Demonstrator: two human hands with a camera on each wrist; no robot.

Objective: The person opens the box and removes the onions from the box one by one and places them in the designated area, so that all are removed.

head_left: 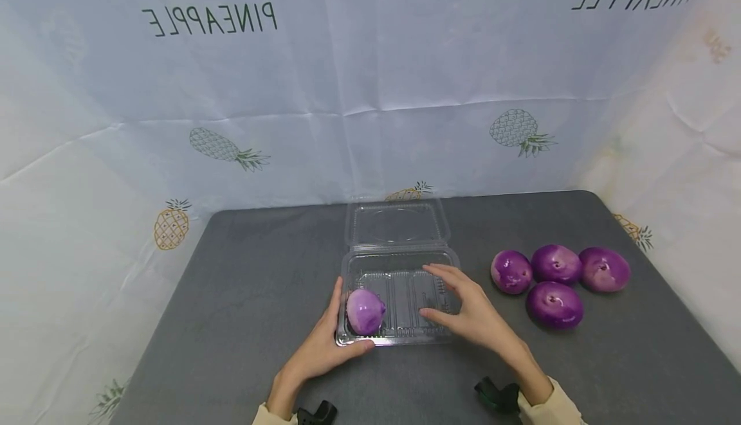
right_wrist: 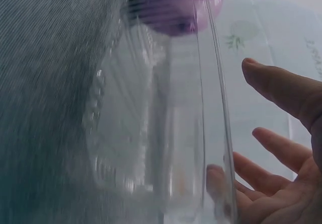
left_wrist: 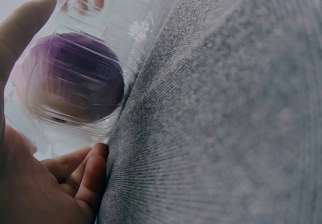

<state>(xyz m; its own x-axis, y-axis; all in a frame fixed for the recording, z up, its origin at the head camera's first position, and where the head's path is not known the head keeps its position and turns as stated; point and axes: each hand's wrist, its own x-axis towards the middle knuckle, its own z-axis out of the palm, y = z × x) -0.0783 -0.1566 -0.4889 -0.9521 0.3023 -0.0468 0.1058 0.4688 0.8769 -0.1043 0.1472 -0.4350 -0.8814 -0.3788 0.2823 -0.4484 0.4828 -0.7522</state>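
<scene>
A clear plastic clamshell box point(head_left: 399, 340) lies on the table with its lid point(head_left: 396, 222) folded back away from me. A glossy purple, onion-like vegetable point(head_left: 365, 312) sits inside at the left end; through the clear wall it shows purple and pale point(left_wrist: 75, 78). My left hand point(head_left: 318, 351) holds the box's near left corner, thumb along the front rim and fingers along the left side. Over the right part of the box hovers my right hand point(head_left: 471, 309), thumb and fingers spread with nothing between them. In the right wrist view its fingers point(right_wrist: 274, 151) are beside the box's rim.
Several more purple onion-like vegetables point(head_left: 554, 305) lie grouped on the dark grey table point(head_left: 266, 283), right of the box. Behind the table hangs a pale cloth point(head_left: 370, 155) with pineapple prints. Black wrist straps point(head_left: 496, 397) show near both sleeves.
</scene>
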